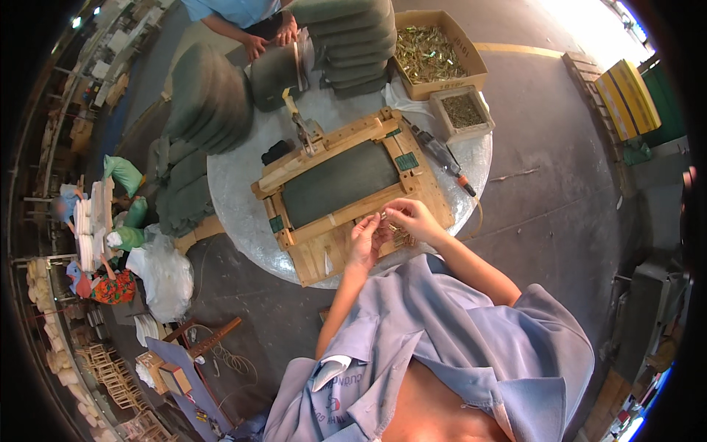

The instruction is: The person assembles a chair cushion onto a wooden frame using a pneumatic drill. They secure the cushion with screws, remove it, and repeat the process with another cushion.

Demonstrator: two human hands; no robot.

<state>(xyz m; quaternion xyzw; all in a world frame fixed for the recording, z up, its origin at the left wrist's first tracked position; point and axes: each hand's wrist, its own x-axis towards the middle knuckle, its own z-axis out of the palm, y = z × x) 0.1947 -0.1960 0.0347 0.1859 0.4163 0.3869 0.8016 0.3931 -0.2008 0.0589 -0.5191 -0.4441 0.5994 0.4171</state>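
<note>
My left hand (pixel 366 239) and my right hand (pixel 410 219) meet over the near edge of a wooden frame jig (pixel 346 214). Their fingertips are pinched together around a small shiny metal piece (pixel 383 215), too small to make out fully. Just below my right hand lie several loose brass-coloured metal pieces (pixel 400 237) on the jig's board. Inside the frame rests a flat dark green padded panel (pixel 340 182). A toggle clamp (pixel 303 127) stands on the far rail. To the right of the jig lies a power screwdriver (pixel 440 156) with its cord.
The round table (pixel 243 199) also bears stacked dark green cushions (pixel 210 99), a cardboard box of brass-coloured hardware (pixel 471 62) and a smaller box of little parts (pixel 462 110). Across it, a co-worker's hands (pixel 269 40) touch a cushion. A yellow stack (pixel 627 99) stands right.
</note>
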